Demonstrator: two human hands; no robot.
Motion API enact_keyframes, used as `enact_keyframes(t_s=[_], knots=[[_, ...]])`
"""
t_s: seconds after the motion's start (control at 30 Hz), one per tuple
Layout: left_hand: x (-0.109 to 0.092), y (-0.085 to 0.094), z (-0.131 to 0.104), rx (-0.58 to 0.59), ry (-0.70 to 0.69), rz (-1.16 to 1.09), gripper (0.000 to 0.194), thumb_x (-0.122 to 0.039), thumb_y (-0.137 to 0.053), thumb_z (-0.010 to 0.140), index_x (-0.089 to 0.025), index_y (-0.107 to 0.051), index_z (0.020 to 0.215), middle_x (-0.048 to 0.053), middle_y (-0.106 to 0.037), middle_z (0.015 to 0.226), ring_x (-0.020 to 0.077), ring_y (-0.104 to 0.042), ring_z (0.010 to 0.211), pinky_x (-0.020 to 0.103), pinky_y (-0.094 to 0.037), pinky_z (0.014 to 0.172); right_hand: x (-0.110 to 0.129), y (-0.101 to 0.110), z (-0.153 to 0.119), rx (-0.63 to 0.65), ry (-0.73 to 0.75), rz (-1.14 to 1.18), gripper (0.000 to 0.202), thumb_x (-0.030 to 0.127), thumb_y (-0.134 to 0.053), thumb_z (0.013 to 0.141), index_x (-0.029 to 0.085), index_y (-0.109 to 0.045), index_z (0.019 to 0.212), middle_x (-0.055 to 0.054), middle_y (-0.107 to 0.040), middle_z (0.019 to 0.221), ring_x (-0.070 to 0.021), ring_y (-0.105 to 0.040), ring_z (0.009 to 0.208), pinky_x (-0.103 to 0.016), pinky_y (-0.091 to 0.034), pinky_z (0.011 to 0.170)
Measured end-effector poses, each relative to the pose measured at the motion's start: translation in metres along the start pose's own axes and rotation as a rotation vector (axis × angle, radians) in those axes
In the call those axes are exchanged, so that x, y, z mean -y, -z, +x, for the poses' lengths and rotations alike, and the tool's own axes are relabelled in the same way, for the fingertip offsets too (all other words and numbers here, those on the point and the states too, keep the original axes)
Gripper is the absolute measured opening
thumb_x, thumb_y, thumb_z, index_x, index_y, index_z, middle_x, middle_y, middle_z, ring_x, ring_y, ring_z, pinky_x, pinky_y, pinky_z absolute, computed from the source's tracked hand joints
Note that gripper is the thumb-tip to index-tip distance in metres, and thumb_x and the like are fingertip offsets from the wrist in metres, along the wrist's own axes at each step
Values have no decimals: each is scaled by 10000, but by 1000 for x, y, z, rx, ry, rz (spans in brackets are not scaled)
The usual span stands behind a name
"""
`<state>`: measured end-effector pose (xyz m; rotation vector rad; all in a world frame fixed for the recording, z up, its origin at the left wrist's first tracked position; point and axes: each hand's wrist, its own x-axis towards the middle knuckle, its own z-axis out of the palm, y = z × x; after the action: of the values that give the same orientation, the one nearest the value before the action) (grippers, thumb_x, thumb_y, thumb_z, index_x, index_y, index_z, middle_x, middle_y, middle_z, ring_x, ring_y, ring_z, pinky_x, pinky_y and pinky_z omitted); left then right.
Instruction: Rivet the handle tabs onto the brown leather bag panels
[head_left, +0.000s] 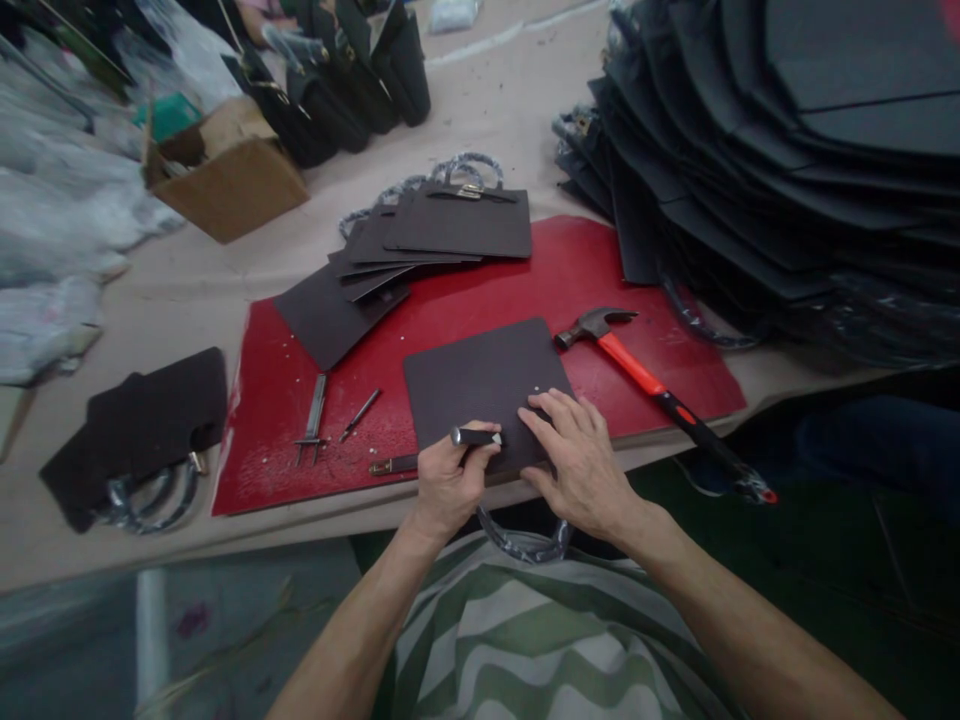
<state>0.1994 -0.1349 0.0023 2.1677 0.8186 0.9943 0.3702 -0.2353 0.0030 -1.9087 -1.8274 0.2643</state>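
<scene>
My left hand [452, 484] is closed around a short metal punch [474, 437], held over the near part of a dark bag panel [480, 375]. My right hand [577, 455] lies on the same panel with its fingers spread, near a small pale bit. The panel rests on a red mat [600, 270], and a plastic-wrapped handle [525, 545] hangs from its near side over the table edge. A claw hammer [637, 372] with an orange and black grip lies to the right. On the left are a pronged tool [315, 415] and a thin metal rod [360, 415].
Several dark panels with wrapped handles [461, 225] are fanned behind. More dark pieces [161, 410] lie left. A tall stack of black bag parts [720, 180] rises at right. A cardboard box [225, 190] and dark bags [337, 80] stand at back left.
</scene>
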Motion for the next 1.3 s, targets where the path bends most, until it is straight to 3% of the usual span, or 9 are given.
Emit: enact_keyframes(t_s=[0.27, 0.47, 0.6, 0.7, 0.83, 0.93, 1.0, 1.17, 1.3], knots=[[1, -2, 0, 6, 52, 26, 128, -228, -605, 917, -190, -709, 982, 38, -770, 947, 171, -735, 870, 270, -593, 819, 0, 2, -1, 2, 5, 7, 591, 203, -633, 794, 135, -504, 1367, -169, -427, 1464, -358, -289, 1403, -584, -202, 1166], [0, -6, 2, 30, -1, 50, 121, -205, -574, 920, -189, -679, 977, 44, -759, 931, 165, -725, 856, 261, -580, 812, -1, 6, 0, -14, 45, 95, 543, 241, -635, 812, 128, -532, 1333, -181, -442, 1448, -368, -315, 1386, -603, -229, 1149], [2, -11, 2, 62, -61, 78, 125, -184, -553, 921, -188, -646, 1005, 48, -744, 936, 155, -718, 842, 238, -572, 785, -17, 30, 2, -198, -7, 259, 349, 293, -575, 896, 154, -585, 1216, -168, -578, 1277, -324, -506, 1230, -520, -408, 1050], [5, -12, 1, 62, -79, 60, 136, -170, -553, 918, -190, -632, 1026, 49, -743, 953, 154, -716, 853, 236, -566, 788, -43, 53, 2, -341, -141, 73, 279, 291, -558, 906, 150, -607, 1141, -175, -609, 1179, -340, -548, 1132, -514, -435, 996], [7, -12, 2, 78, -45, 26, 146, -157, -548, 910, -197, -628, 1024, 43, -738, 946, 154, -710, 853, 242, -556, 792, -74, 72, 4, -127, -320, -265, 237, 318, -599, 862, 148, -613, 1027, -180, -596, 1048, -361, -556, 988, -470, -474, 825], [7, -13, 2, 75, -42, 14, 140, -168, -541, 912, -196, -628, 1019, 42, -733, 932, 158, -708, 864, 250, -557, 806, -85, 78, 12, 26, -405, -313, 126, 267, -590, 858, 162, -582, 927, -139, -577, 934, -304, -565, 857, -382, -450, 704], [6, -14, 2, 70, -56, 20, 131, -178, -540, 915, -195, -625, 1014, 43, -729, 919, 160, -707, 852, 251, -560, 793, -86, 81, 20, 68, -512, -109, 83, 199, -614, 808, 181, -547, 853, -82, -558, 820, -242, -546, 742, -324, -418, 625], [4, -16, 2, 59, -94, 12, 140, -169, -533, 916, -196, -615, 1026, 47, -725, 907, 166, -708, 833, 257, -570, 775, -69, 89, 36, 240, -873, 891, 125, 216, -591, 768, 201, -468, 770, 13, -480, 641, -123, -419, 482, -227, -355, 431], [4, -17, 3, 42, -143, 24, 140, -156, -531, 914, -195, -611, 1021, 51, -721, 906, 176, -710, 831, 265, -574, 762, -31, 107, 31, 161, -867, 1057, 201, 365, -509, 894, 216, -428, 786, 76, -356, 587, -78, -261, 378, -190, -257, 342]])
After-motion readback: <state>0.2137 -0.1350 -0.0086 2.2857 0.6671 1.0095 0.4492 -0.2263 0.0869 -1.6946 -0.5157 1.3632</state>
